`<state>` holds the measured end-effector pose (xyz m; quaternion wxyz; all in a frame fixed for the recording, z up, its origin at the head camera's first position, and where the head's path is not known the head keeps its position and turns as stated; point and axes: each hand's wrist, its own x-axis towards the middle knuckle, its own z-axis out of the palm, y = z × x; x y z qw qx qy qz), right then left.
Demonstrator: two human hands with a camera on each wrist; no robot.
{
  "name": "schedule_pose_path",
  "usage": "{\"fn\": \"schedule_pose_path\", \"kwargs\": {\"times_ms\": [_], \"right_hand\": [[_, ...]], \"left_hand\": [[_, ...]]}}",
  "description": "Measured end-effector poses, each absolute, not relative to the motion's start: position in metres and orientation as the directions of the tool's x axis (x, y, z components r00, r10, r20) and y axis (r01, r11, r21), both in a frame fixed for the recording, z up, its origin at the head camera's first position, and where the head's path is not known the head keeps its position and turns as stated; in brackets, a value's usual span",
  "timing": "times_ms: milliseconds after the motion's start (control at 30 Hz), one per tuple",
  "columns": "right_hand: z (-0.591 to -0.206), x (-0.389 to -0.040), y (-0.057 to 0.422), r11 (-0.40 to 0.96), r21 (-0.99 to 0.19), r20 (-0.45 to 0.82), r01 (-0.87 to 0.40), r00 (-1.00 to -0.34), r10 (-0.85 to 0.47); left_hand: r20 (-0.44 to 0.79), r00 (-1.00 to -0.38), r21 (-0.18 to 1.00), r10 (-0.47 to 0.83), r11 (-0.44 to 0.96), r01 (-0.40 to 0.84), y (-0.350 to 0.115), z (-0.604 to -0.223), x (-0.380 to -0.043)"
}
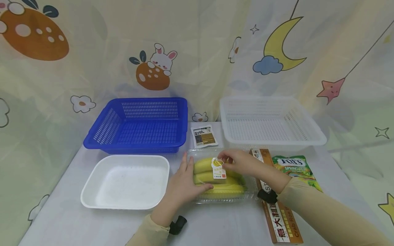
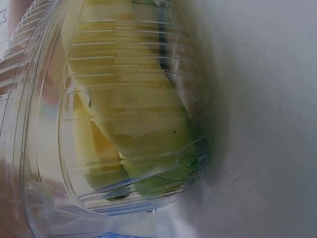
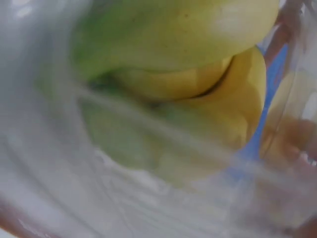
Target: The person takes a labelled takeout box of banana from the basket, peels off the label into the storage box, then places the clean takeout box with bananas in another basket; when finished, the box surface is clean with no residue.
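A clear plastic box (image 1: 250, 192) of yellow bananas (image 1: 220, 190) sits at the middle of the table, with a white sticker label (image 1: 219, 171) on its lid. My left hand (image 1: 180, 189) rests against the box's left side, fingers straight and thumb spread over the lid. With curled fingertips, my right hand (image 1: 240, 162) pinches the label's right edge. Close up in the left wrist view, the bananas (image 2: 138, 109) show greenish ends through the ribbed wall. Bananas (image 3: 173, 39) also fill the blurred right wrist view.
Behind stand a blue basket (image 1: 140, 151) and a white basket (image 1: 274, 140), with a small white packet (image 1: 204, 136) between them. A white tray (image 1: 124, 206) lies left. Right of the box are a long brown box (image 1: 281, 222) and a green Fox's bag (image 1: 292, 167).
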<state>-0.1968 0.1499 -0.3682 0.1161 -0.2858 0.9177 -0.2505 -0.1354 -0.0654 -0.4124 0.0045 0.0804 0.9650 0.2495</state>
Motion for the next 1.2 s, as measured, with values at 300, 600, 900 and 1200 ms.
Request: {"fn": "schedule_pose_path", "kwargs": {"times_ms": [300,600,900,1200], "right_hand": [[-0.3686,-0.1951,0.1476,0.738,-0.485,-0.054,-0.469,-0.827,-0.560],[-0.3674,-0.1938,0.1484,0.716,-0.545,-0.044,-0.437,-0.837,-0.545],[-0.3659,-0.1925,0.1486,0.691,-0.593,-0.045,-0.413,-0.841,-0.540],[-0.3662,-0.1928,0.1517,0.680,-0.630,-0.056,-0.375,-0.851,-0.522]], "left_hand": [[0.034,-0.986,0.477,0.163,0.864,0.159,-0.0649,-0.4120,-0.1358],[0.025,-0.987,0.471,0.159,0.869,0.152,-0.0651,-0.4127,-0.1359],[0.026,-0.988,0.478,0.154,0.866,0.148,-0.0651,-0.4134,-0.1353],[0.028,-0.988,0.487,0.152,0.861,0.146,-0.0651,-0.4131,-0.1354]]}}
